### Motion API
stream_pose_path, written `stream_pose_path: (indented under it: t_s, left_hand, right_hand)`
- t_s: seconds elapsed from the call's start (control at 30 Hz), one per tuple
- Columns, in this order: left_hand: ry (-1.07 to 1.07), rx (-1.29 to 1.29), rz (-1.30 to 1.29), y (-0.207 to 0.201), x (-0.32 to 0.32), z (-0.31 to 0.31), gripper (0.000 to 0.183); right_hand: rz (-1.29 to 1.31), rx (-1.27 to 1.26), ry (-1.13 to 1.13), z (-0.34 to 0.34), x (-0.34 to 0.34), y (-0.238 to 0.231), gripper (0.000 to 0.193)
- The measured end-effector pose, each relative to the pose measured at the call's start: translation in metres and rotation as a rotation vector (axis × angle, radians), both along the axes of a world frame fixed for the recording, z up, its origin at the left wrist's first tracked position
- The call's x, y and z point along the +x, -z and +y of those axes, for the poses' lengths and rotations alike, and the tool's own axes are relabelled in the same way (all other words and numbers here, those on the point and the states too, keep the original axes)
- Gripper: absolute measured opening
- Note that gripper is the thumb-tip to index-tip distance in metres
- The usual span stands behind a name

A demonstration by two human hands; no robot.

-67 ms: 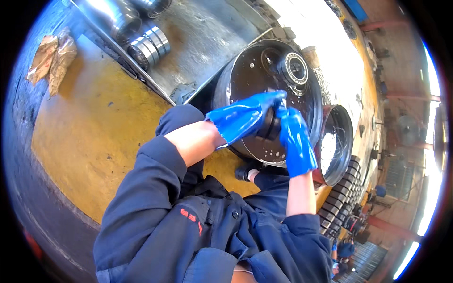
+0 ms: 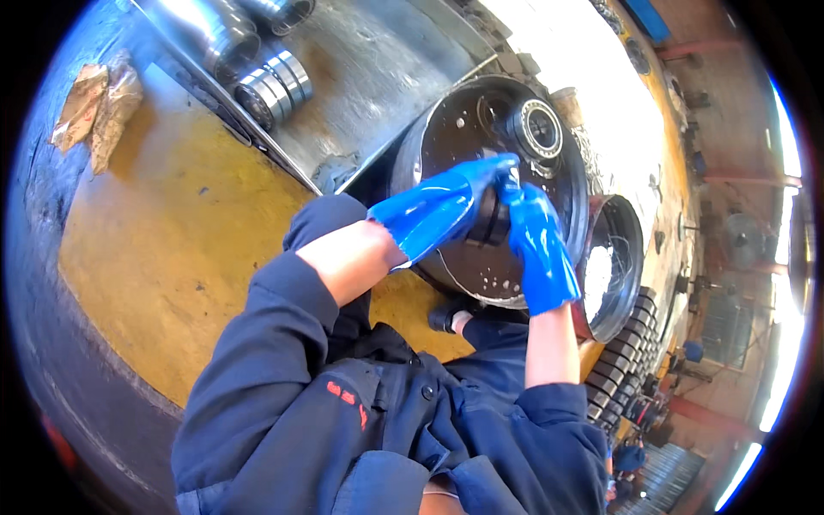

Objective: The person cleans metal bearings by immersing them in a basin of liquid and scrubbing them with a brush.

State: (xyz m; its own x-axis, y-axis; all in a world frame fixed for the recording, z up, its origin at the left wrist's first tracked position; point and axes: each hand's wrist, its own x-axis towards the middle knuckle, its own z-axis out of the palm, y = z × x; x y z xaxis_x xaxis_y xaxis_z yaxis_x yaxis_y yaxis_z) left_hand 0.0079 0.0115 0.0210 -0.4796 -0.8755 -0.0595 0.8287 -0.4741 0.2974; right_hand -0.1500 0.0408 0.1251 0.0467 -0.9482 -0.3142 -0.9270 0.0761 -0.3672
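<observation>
Both of my hands wear shiny blue gloves and meet over a wide drum (image 2: 407, 161) of dark liquid. My left hand (image 2: 470, 190) is closed at the top of a dark, grooved bearing ring (image 2: 492, 221). On the other side of that ring, my right hand (image 2: 530, 215) is closed against it, its fingers meeting those of the left. The gloves cover much of the ring, and the exact finger grip is partly hidden. Beyond my hands, a round bearing (image 2: 539, 129) with a bright face rests at the drum's far side.
A second, smaller drum (image 2: 620, 266) stands right of the first. Rows of dark rings (image 2: 622, 352) lie near it. Shiny bearing rings (image 2: 275, 88) sit on a metal tray table (image 2: 369, 86) at the upper left. Crumpled brown paper (image 2: 99, 112) lies at the far left.
My hands have shifted slightly upward with the bearing ring still between them. The grip looks the same.
</observation>
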Motion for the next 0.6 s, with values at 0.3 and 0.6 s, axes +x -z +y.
stream_pose_path:
  t_s: [0.3,0.6]
  left_hand:
    - [-0.691,0.04,-0.132,-0.058,0.141,-0.061,0.018]
    - [-0.706,0.329,-0.371,0.058,0.195,-0.09,0.027]
  right_hand:
    - [-0.285,-0.072,-0.605,-0.14,0.173,0.018,0.048]
    - [-0.074,0.135,-0.692,-0.208,0.252,0.145,0.038]
